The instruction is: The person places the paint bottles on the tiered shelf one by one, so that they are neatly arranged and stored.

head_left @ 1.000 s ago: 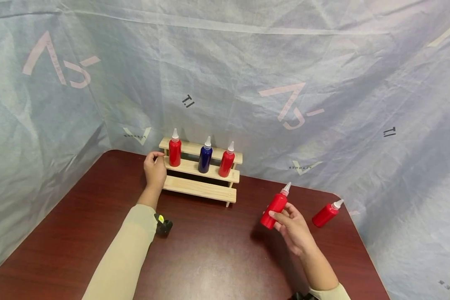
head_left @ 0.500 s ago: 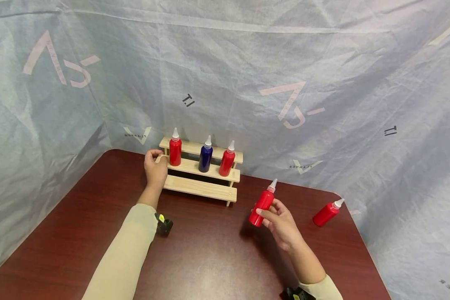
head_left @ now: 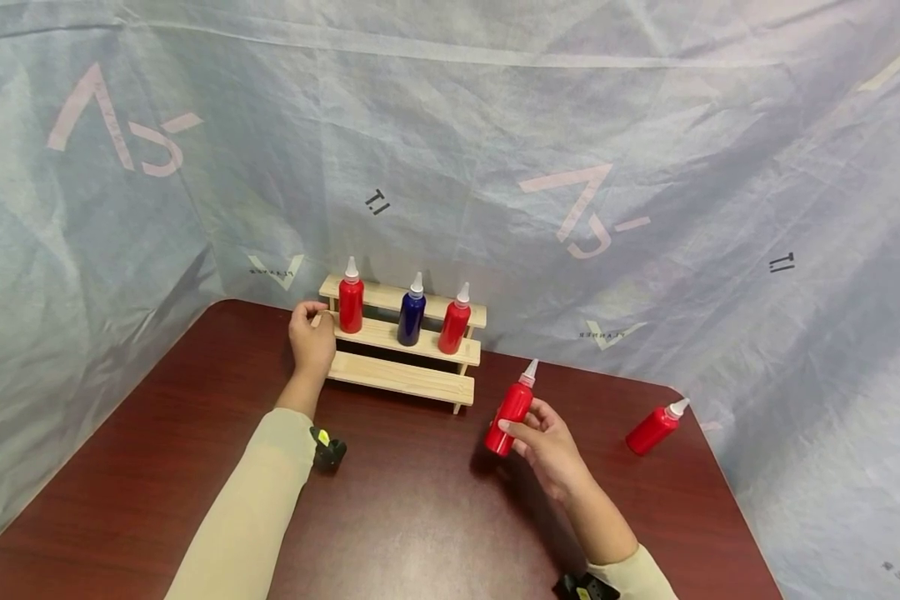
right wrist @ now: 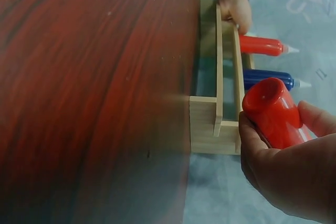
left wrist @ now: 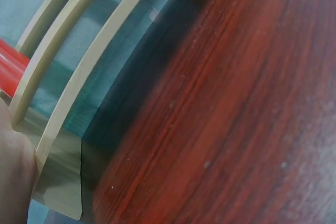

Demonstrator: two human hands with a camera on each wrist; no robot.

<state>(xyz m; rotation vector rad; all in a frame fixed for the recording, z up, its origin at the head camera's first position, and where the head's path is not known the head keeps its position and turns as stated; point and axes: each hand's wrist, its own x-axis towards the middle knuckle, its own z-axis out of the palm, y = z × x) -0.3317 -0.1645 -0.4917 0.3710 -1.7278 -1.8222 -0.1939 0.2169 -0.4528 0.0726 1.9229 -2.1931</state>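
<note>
In the head view, my right hand (head_left: 551,454) holds a red squeeze bottle (head_left: 510,417) with a white nozzle, tilted, above the table. The right wrist view shows the base of this bottle (right wrist: 278,114) between thumb and fingers. With my left hand (head_left: 312,340) I grip the left end of a three-step wooden rack (head_left: 405,379); part of the fingers is hidden behind it. On the rack's middle step stand a red bottle (head_left: 351,305), a dark blue bottle (head_left: 411,318) and another red bottle (head_left: 454,327).
One more red bottle (head_left: 654,428) leans to the right near the right edge of the dark red wooden table (head_left: 390,500). A grey printed cloth (head_left: 435,150) hangs behind the table and at its sides, close to the rack's back.
My right hand has carried the red squeeze bottle leftward, nearer to the rack. The left hand has settled its hold on the rack's end; the other bottles stay put.
</note>
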